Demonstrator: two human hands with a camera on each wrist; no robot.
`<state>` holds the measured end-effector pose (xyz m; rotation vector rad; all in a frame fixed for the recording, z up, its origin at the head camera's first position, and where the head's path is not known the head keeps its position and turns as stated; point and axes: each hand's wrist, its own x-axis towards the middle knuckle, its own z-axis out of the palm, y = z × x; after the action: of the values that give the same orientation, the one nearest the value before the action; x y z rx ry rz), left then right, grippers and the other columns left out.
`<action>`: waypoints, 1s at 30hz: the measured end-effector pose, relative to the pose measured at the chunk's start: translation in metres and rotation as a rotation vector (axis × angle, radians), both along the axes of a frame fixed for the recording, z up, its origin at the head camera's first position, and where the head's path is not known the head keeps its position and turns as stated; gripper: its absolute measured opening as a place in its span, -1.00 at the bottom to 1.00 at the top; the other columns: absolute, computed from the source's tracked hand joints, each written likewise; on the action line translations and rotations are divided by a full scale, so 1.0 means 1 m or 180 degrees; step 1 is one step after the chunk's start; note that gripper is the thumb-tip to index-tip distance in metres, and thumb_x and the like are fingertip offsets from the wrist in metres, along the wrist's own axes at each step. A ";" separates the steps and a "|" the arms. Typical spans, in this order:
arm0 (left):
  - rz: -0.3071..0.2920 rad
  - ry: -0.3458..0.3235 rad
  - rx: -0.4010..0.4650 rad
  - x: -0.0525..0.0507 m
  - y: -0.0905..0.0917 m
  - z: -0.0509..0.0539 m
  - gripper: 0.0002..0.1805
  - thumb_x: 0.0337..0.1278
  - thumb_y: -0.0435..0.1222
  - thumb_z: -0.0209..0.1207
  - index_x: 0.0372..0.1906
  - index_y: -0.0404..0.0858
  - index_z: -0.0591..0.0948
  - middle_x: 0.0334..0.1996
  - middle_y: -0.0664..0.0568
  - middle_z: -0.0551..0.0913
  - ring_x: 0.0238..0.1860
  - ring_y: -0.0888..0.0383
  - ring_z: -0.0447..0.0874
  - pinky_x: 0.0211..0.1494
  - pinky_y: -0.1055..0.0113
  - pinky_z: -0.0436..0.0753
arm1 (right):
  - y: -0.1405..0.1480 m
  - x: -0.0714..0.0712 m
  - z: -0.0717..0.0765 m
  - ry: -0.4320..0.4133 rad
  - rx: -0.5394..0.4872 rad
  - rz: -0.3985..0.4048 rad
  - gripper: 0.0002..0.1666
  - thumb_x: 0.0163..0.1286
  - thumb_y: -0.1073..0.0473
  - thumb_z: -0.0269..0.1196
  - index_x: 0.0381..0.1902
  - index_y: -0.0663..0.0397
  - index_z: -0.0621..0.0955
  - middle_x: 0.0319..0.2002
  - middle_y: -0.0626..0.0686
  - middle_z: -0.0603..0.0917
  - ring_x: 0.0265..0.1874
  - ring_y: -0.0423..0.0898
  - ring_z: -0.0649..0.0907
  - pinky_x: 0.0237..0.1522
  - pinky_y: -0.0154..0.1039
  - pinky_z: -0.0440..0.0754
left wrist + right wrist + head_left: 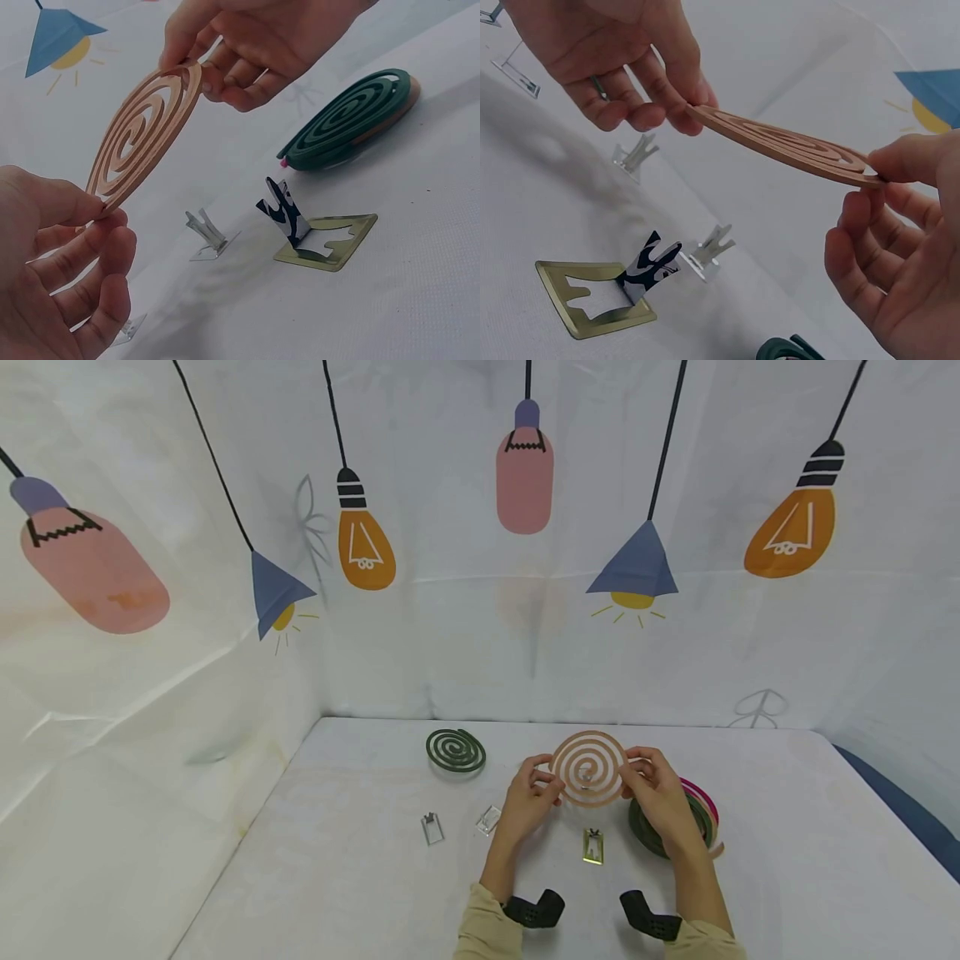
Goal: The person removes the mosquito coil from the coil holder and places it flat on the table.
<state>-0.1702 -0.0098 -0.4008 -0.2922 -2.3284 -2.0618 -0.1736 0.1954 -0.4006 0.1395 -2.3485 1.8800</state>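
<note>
Head view, with clock hours read around the tan coil: nearest, 2 beige sleeves are seen, 1 at 7 o'clock and 1 at 5 o'clock, with 1 black unit worn at each wrist. On the white table, a gold stand is placed at 6 o'clock; its forked, patterned upright is shown raised from a flat frame in both wrist views. Toward 8 o'clock, 2 silver stands are set apart from each other, the closer 1 just beside the left arm. At 4 o'clock lies a stack, partly covered by the right arm, with green on top and tan and magenta edges showing.

The coil itself is held off the table, between the hands. Its rim is pinched at 9 o'clock by the left hand and at 3 o'clock by the right hand, thumb against fingers on each side, the remaining fingers loosely bent.

In left wrist view, a third silver stand is seen at 9 o'clock from the gold stand. Farther back, a green coil is laid at 9 o'clock. Farthest, a pale wall is printed with 6 lamps.
</note>
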 end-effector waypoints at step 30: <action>-0.0101 0.0007 0.0029 0.002 0.002 -0.001 -0.53 0.16 -0.46 0.11 0.20 -0.41 0.38 -0.21 -0.38 0.64 -0.30 -0.39 0.64 -0.49 0.54 0.41 | 0.004 -0.002 -0.003 -0.0013 0.0108 -0.0098 -0.49 0.40 0.10 0.14 0.21 0.20 0.33 -0.39 -0.18 0.56 -0.47 -0.35 0.57 -0.31 -0.38 0.60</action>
<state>-0.1679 -0.0075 -0.4017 -0.3333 -2.3275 -2.0844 -0.1761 0.1995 -0.4041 0.1023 -2.3720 1.8290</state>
